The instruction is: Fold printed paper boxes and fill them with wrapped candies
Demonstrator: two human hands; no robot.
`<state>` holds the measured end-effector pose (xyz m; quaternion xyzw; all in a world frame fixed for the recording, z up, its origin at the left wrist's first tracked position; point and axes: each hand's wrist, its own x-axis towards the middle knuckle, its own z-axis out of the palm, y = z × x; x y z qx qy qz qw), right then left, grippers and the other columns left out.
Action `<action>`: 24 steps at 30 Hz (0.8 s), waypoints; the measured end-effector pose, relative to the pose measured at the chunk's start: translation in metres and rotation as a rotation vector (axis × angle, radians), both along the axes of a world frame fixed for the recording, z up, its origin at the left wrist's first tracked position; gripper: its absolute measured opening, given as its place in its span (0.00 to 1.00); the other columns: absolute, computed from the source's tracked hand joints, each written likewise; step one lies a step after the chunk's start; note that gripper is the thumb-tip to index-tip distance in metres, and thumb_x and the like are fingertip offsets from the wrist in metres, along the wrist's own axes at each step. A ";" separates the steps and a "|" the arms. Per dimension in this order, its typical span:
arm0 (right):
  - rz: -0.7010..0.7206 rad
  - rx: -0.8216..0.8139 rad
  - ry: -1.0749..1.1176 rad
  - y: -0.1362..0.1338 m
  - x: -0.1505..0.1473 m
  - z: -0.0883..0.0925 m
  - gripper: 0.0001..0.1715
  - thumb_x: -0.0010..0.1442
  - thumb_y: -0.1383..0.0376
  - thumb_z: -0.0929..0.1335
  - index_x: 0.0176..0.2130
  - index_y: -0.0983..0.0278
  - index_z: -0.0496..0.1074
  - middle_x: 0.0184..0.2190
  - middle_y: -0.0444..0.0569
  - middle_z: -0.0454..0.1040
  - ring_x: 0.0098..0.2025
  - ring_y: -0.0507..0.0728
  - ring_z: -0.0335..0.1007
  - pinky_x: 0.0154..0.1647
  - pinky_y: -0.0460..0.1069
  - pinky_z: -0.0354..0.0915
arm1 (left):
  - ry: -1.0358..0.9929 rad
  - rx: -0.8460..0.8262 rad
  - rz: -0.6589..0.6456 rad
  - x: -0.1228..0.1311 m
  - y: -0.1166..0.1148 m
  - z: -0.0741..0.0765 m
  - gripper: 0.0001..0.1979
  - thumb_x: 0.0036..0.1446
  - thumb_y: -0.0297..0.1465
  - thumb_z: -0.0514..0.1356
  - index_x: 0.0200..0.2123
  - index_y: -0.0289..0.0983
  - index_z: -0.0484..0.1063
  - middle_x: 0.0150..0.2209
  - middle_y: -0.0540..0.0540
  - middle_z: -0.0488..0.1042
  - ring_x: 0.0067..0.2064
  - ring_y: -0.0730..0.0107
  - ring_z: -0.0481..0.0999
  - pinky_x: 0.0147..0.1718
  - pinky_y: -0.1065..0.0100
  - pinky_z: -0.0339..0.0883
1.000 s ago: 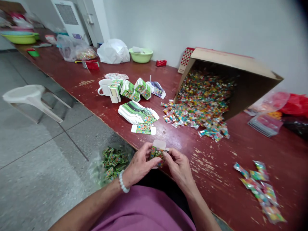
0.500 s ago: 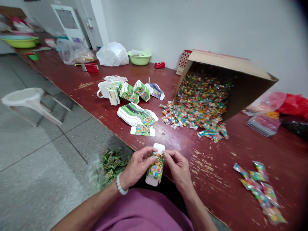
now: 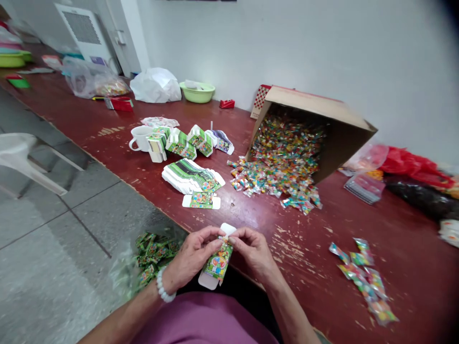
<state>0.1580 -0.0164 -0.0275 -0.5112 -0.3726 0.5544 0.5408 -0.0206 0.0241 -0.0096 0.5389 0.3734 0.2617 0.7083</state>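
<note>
Room: a long dark-red wooden table [image 3: 322, 224] with scuffed paint runs along a white wall, grey tiled floor to the left.
Far left: a white plastic chair [image 3: 21, 157] stands on the floor; below the table edge lies a clear plastic bag of green printed boxes [image 3: 150, 253].
Left of middle: a white ceramic mug [image 3: 139, 137] sits beside several folded-up green cartons [image 3: 182, 142]; nearer the edge is a fanned stack of flat green carton blanks [image 3: 191, 176], with one single flat blank [image 3: 201, 201] just in front.
Left hand [image 3: 190, 258]: fingers curled, thumb and forefinger pinched on the top edge of the small colourful printed carton [image 3: 217, 263].
Carton: held above the lap at the table edge, hanging down tilted, white flaps showing at top and bottom.
Right hand [image 3: 253, 251]: fingertips closed on the same top edge, by the upper flap.
Change: a second ago the carton was bunched short between the hands; now it hangs full length, so it seems opened out, the top flap being worked.
Right: a tipped brown cardboard box [image 3: 340, 119] spills small bright sweet packets [image 3: 279, 172]; a few loose packets [image 3: 362, 272] lie apart.
</note>
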 end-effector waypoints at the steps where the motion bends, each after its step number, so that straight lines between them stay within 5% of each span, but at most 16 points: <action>1: -0.038 0.017 0.039 0.001 -0.001 0.001 0.18 0.47 0.56 0.78 0.33 0.63 0.75 0.24 0.41 0.73 0.26 0.51 0.68 0.31 0.46 0.65 | 0.000 0.006 -0.008 0.000 0.000 0.000 0.15 0.59 0.40 0.63 0.44 0.36 0.74 0.39 0.47 0.78 0.38 0.68 0.75 0.39 0.69 0.68; 4: -0.025 0.034 0.083 0.002 -0.001 0.002 0.22 0.47 0.58 0.78 0.41 0.61 0.75 0.27 0.41 0.75 0.29 0.52 0.70 0.33 0.47 0.67 | -0.019 0.014 -0.022 0.001 0.000 -0.001 0.15 0.59 0.39 0.63 0.45 0.36 0.74 0.40 0.46 0.77 0.39 0.68 0.74 0.39 0.69 0.68; 10: -0.014 0.147 -0.178 -0.001 0.003 -0.003 0.09 0.57 0.60 0.73 0.31 0.64 0.76 0.29 0.47 0.77 0.30 0.53 0.70 0.34 0.48 0.66 | -0.125 -0.050 0.150 0.004 -0.004 -0.002 0.20 0.55 0.39 0.67 0.47 0.41 0.64 0.31 0.53 0.73 0.32 0.74 0.73 0.31 0.74 0.66; 15: -0.054 0.375 -0.484 -0.006 -0.001 0.004 0.07 0.62 0.64 0.69 0.36 0.62 0.78 0.30 0.47 0.74 0.30 0.53 0.71 0.32 0.47 0.66 | -0.160 -0.354 -0.023 0.008 -0.006 -0.002 0.25 0.61 0.50 0.56 0.54 0.41 0.63 0.34 0.47 0.75 0.25 0.70 0.76 0.23 0.71 0.67; 18: 0.033 0.432 -0.596 -0.009 -0.004 0.012 0.09 0.64 0.63 0.67 0.39 0.61 0.78 0.34 0.49 0.76 0.34 0.54 0.74 0.35 0.47 0.68 | -0.145 -0.414 0.008 0.012 -0.007 -0.002 0.30 0.62 0.53 0.51 0.59 0.40 0.64 0.29 0.47 0.74 0.21 0.70 0.73 0.18 0.71 0.66; 24: 0.009 0.181 -0.379 -0.005 -0.002 0.013 0.09 0.60 0.59 0.71 0.32 0.63 0.76 0.30 0.47 0.76 0.23 0.51 0.71 0.24 0.46 0.66 | -0.095 -0.403 0.053 0.021 -0.006 -0.001 0.35 0.61 0.55 0.51 0.61 0.38 0.66 0.29 0.46 0.75 0.21 0.71 0.72 0.18 0.72 0.67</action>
